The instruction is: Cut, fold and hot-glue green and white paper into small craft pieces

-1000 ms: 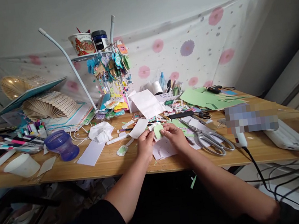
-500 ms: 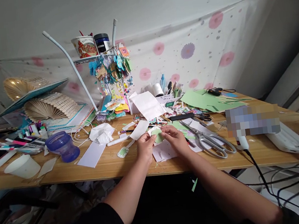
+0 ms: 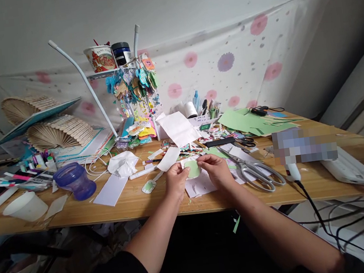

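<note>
Small pale-green paper cutout (image 3: 193, 168), rounded, with a white edge or backing, held just above the near middle of the wooden surface (image 3: 137, 202). Left hand (image 3: 175, 179) pinches its left edge, right hand (image 3: 217, 169) its right edge; both hands closed on the piece, fingertips nearly meeting across it. Whether the white layer is being peeled or pressed down cannot be told. Judged step: fine fingertip work on the cutout, either seating it on or freeing it from its backing; the next move would call for a steady pinch and a small pull or press without creasing the paper. Directly under the cutout lie white paper scraps (image 3: 199, 186). Left of the cutout, a second small green-and-white piece (image 3: 148, 185) lies flat, then a crumpled tissue (image 3: 123, 162) and, well apart, a purple cup (image 3: 74, 181). Right of the cutout, large scissors (image 3: 255, 171) lie shut; farther right, a glue gun (image 3: 293, 171) with a black cord. Behind the cutout, green sheets (image 3: 249, 121).
</note>
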Available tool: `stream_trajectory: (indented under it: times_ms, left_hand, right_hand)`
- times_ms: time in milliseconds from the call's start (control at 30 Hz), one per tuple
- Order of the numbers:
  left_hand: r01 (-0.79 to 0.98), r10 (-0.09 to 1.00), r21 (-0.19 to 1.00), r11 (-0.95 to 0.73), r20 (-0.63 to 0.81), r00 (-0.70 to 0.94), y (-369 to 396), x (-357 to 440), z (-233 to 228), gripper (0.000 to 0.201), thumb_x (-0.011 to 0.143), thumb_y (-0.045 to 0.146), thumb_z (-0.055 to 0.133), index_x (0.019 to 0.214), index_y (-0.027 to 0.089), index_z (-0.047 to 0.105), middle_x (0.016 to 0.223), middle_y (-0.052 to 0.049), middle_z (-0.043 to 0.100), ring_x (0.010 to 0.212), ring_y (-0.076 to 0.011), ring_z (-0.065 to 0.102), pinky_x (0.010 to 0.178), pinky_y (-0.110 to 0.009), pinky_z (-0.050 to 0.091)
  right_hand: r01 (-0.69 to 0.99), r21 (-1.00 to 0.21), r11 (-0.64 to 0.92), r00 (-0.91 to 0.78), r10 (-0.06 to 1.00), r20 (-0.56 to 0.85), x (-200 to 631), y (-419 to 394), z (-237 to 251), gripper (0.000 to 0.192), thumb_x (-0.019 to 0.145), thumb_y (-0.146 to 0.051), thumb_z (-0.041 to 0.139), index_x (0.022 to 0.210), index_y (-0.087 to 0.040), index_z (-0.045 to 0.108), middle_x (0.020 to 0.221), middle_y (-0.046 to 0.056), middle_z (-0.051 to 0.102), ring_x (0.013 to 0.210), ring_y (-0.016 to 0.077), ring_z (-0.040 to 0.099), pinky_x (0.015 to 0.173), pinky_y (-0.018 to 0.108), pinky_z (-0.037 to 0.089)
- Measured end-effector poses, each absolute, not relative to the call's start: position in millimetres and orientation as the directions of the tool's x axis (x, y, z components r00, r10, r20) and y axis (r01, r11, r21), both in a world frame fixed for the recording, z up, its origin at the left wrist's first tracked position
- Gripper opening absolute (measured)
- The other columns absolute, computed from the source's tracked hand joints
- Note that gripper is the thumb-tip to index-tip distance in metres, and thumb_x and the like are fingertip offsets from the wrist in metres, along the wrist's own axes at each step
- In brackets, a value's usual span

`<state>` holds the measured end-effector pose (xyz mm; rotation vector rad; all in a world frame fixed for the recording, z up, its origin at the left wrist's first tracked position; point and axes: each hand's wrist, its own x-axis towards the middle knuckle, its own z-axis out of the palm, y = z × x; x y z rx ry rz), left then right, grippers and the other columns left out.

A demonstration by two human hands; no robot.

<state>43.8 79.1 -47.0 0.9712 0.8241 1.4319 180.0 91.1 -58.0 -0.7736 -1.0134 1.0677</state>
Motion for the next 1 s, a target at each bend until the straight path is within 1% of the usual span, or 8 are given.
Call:
stream_trajectory:
  times_ms: [67, 133, 267, 400, 567, 767, 833, 1000]
  left_hand:
    - [-0.393, 0.992, 0.913, -0.114, 0.124, -0.001, 79.5, 44.0, -47.8, 0.02, 0.058, 0.022, 0.074, 0.073, 0.013, 0.065, 0.065, -0.002, 0.067, 0.057, -0.0126, 0.058, 0.06, -0.025, 0.045]
    - [-0.392, 0.991, 0.911, -0.126, 0.137, -0.001, 79.3, 43.9, -48.1, 0.02, 0.058, 0.022, 0.074, 0.074, 0.013, 0.065, 0.067, -0.002, 0.068, 0.059, -0.013, 0.059, 0.061, -0.025, 0.045]
    - [-0.397, 0.99, 0.91, -0.119, 0.138, 0.021, 78.1, 43.3, -47.8, 0.023, 0.058, 0.023, 0.075, 0.076, 0.014, 0.065, 0.071, -0.003, 0.069, 0.062, -0.0148, 0.061, 0.065, -0.027, 0.046]
    - [-0.376, 0.992, 0.92, -0.111, 0.126, 0.016, 78.0, 43.6, -47.9, 0.024, 0.057, 0.022, 0.076, 0.078, 0.014, 0.065, 0.071, -0.003, 0.07, 0.062, -0.0152, 0.062, 0.064, -0.028, 0.047]
    - [-0.415, 0.993, 0.907, -0.075, 0.105, 0.051, 77.7, 42.7, -46.9, 0.029, 0.056, 0.024, 0.078, 0.08, 0.013, 0.067, 0.075, -0.004, 0.07, 0.064, -0.0146, 0.062, 0.065, -0.028, 0.048]
    - [-0.465, 0.974, 0.873, 0.148, -0.046, 0.222, 78.0, 38.1, -46.8, 0.039, 0.059, 0.032, 0.078, 0.092, 0.014, 0.069, 0.083, -0.008, 0.071, 0.068, -0.0176, 0.064, 0.064, -0.032, 0.051]
    - [-0.458, 0.973, 0.882, 0.114, -0.006, 0.231, 79.2, 38.9, -48.5, 0.037, 0.06, 0.031, 0.078, 0.091, 0.013, 0.07, 0.084, -0.008, 0.071, 0.07, -0.0179, 0.064, 0.068, -0.033, 0.05]
    - [-0.412, 0.981, 0.909, -0.062, 0.131, 0.142, 83.3, 41.7, -54.3, 0.032, 0.063, 0.03, 0.075, 0.091, 0.014, 0.072, 0.086, -0.008, 0.072, 0.075, -0.0187, 0.064, 0.076, -0.033, 0.048]
  right_hand:
    - [-0.376, -0.871, 0.315, 0.162, 0.948, 0.273, 180.6, 89.0, -54.7, 0.02, 0.058, -0.027, 0.08, 0.073, -0.024, 0.067, 0.069, -0.002, 0.064, 0.064, 0.0136, 0.055, 0.063, 0.028, 0.044]
    - [-0.425, -0.866, 0.265, 0.146, 0.964, 0.223, 181.3, 86.7, -51.1, 0.023, 0.059, -0.029, 0.079, 0.077, -0.024, 0.066, 0.071, -0.002, 0.063, 0.064, 0.0129, 0.055, 0.061, 0.027, 0.044]
    - [-0.422, -0.898, 0.126, 0.013, 0.991, 0.133, 180.6, 84.9, -48.7, 0.035, 0.059, -0.035, 0.078, 0.088, -0.024, 0.062, 0.07, -0.002, 0.062, 0.06, 0.0131, 0.055, 0.057, 0.027, 0.044]
    - [-0.373, -0.909, 0.187, -0.008, 0.979, 0.204, 177.7, 87.3, -51.8, 0.042, 0.054, -0.032, 0.081, 0.089, -0.024, 0.059, 0.061, -0.005, 0.057, 0.055, 0.0125, 0.053, 0.056, 0.028, 0.044]
    - [-0.345, -0.907, 0.243, 0.038, 0.969, 0.246, 176.7, 87.2, -51.7, 0.038, 0.054, -0.031, 0.081, 0.084, -0.024, 0.06, 0.059, -0.006, 0.054, 0.052, 0.0112, 0.051, 0.053, 0.027, 0.044]
    - [-0.331, -0.91, 0.248, 0.03, 0.967, 0.252, 177.2, 85.3, -50.4, 0.038, 0.054, -0.031, 0.082, 0.085, -0.024, 0.059, 0.06, -0.005, 0.056, 0.053, 0.0114, 0.051, 0.053, 0.027, 0.044]
    - [-0.328, -0.91, 0.253, 0.025, 0.966, 0.259, 177.0, 85.5, -51.1, 0.039, 0.054, -0.031, 0.082, 0.085, -0.024, 0.059, 0.061, -0.005, 0.057, 0.053, 0.0115, 0.051, 0.052, 0.027, 0.043]
    - [-0.341, -0.901, 0.266, -0.003, 0.959, 0.284, 176.0, 86.4, -53.7, 0.036, 0.058, -0.03, 0.08, 0.088, -0.024, 0.059, 0.062, -0.006, 0.055, 0.054, 0.0099, 0.05, 0.052, 0.024, 0.041]
